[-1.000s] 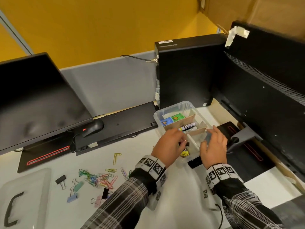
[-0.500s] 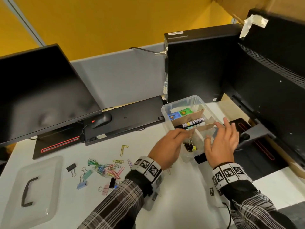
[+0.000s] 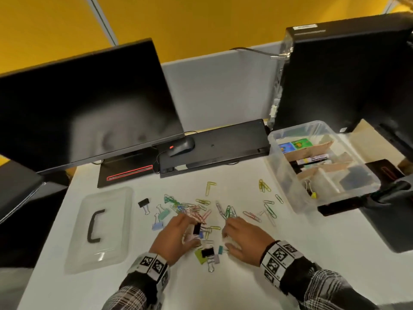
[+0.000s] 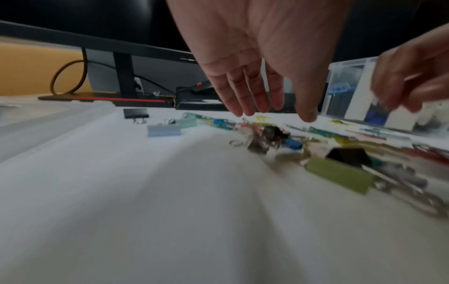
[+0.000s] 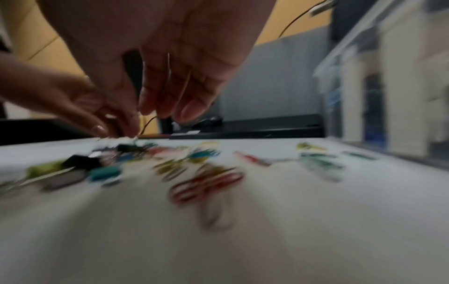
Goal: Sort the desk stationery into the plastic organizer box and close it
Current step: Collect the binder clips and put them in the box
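Head view, left hand (image 3: 176,233) and right hand (image 3: 242,237) grips loose over binder clips (image 3: 206,252), organizer box (image 3: 283,175) far right.

The head view is evenly lit from above, with soft, faint shadows on the white desk (image 3: 223,287); the dark monitor (image 3: 89,104) carries a pale smeared reflection at its centre; straight edges bow toward the frame corners, and the right edge smears; the left wrist view is dimmer, its lower half streaked by motion blur, the green binder clip (image 4: 340,175) at right soft; the right wrist view is blurriest, the paper clips (image 5: 206,184) reduced to coloured streaks.
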Action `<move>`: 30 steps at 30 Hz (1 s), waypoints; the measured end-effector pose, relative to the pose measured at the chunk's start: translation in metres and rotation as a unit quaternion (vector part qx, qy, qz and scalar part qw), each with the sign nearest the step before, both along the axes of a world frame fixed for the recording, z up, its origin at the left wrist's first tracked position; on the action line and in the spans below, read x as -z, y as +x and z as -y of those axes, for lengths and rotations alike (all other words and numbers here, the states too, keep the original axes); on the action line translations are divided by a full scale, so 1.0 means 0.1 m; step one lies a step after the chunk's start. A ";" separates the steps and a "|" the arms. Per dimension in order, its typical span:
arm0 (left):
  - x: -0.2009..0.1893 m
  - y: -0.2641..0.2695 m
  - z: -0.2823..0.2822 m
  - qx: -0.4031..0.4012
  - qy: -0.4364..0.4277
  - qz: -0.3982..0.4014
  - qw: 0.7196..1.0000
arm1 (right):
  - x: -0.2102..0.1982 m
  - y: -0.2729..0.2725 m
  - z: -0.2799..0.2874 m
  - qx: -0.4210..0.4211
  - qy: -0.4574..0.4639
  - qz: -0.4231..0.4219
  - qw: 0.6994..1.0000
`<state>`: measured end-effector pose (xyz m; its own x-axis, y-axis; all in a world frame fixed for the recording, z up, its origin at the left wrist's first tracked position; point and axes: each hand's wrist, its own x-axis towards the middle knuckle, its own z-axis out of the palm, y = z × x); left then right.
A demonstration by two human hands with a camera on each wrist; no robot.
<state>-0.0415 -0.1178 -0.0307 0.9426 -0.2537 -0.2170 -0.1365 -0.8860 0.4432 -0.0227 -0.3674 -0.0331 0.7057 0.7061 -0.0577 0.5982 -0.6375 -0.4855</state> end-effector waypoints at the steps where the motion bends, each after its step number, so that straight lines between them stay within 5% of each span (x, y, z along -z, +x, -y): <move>1: 0.03 -0.03 -0.03 0.003 0.004 -0.004 1.000 | 0.06 -0.03 -0.08 -0.012 -0.030 -0.031 0.999; 6: 0.16 -0.13 -0.14 0.004 -0.023 -0.002 1.000 | 0.23 -0.11 -0.31 -0.004 -0.080 -0.043 0.996; 10: 0.22 -0.11 -0.19 0.015 -0.029 0.010 0.999 | 0.26 -0.12 -0.34 0.109 0.012 -0.098 0.989; 15: 0.24 -0.05 -0.22 0.020 -0.036 0.015 0.999 | 0.15 -0.11 -0.35 0.231 0.124 -0.189 0.946; 23: 0.27 -0.09 -0.35 0.081 -0.002 -0.006 0.997 | 0.12 -0.20 -0.41 0.221 0.119 -0.261 0.932; 30: 0.23 -0.11 -0.34 0.068 -0.041 0.006 0.997 | 0.12 -0.32 -0.49 0.178 0.002 -0.195 0.965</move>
<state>-0.0529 -0.0834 -0.0538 0.9012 -0.3949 -0.1788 -0.2582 -0.8203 0.5104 -0.0544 -0.3185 -0.0448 0.8283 0.4246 -0.3654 0.1133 -0.7658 -0.6330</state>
